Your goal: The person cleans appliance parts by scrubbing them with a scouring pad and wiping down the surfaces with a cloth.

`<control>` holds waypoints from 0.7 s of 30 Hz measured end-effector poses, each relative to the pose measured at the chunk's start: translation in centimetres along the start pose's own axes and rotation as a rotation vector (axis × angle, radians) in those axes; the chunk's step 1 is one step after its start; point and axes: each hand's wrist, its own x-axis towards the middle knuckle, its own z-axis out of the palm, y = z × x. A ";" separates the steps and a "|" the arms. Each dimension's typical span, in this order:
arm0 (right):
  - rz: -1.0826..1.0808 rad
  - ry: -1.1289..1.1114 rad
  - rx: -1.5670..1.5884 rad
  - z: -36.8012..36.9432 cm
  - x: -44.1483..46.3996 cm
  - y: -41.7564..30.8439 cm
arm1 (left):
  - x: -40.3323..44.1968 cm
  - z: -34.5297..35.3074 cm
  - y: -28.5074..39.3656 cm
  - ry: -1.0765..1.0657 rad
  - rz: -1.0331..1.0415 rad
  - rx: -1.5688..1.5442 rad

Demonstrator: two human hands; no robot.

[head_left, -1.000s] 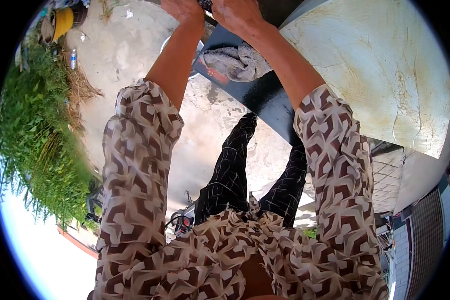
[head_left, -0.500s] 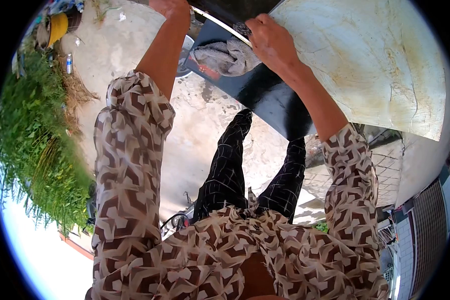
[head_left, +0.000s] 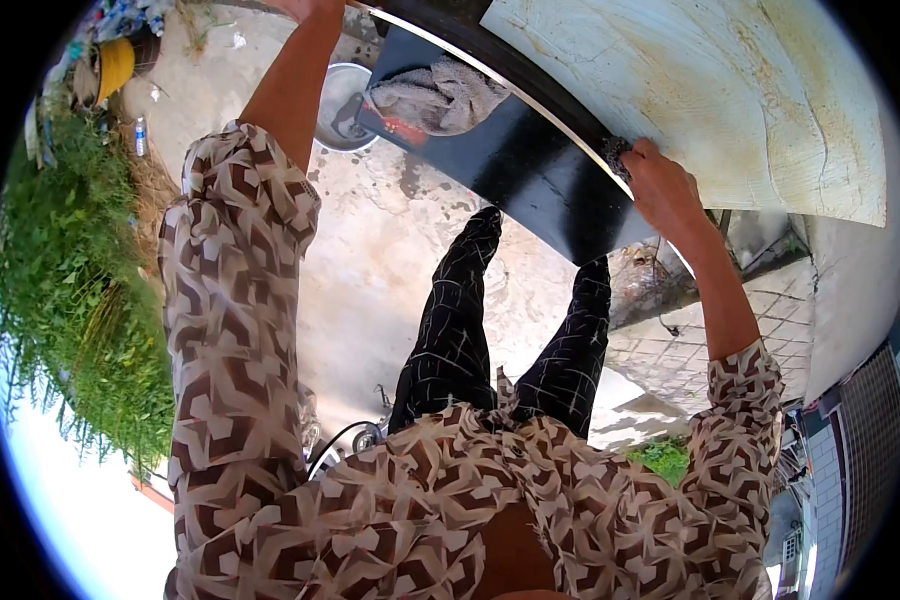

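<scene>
My right hand [head_left: 660, 190] is closed around a dark, curly wire scrubber [head_left: 615, 157]. It presses the scrubber to the silver-edged rim [head_left: 540, 95] of a dark curved panel. At the top edge of the view is my left hand [head_left: 310, 8], near the far end of that rim; its fingers are out of frame. Below the rim, a damp grey cloth [head_left: 440, 97] lies bunched on a glossy black surface [head_left: 540, 165], over a reddish patch.
A metal basin [head_left: 342, 125] stands on the concrete floor, partly behind the black surface. A large stained pale sheet [head_left: 730, 100] spreads at upper right. Green plants [head_left: 80, 270] grow along the left, near a plastic bottle [head_left: 139, 135]. Brick paving [head_left: 710, 320] lies at right.
My right hand has slid right and down along the rim with the scrubber. My left hand has shifted slightly left and up. More of the basin and black surface now shows.
</scene>
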 end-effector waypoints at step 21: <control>0.081 0.428 0.540 6.8 -6.5 4.9 | 10.5 -4.1 1.8 -1.231 0.843 0.075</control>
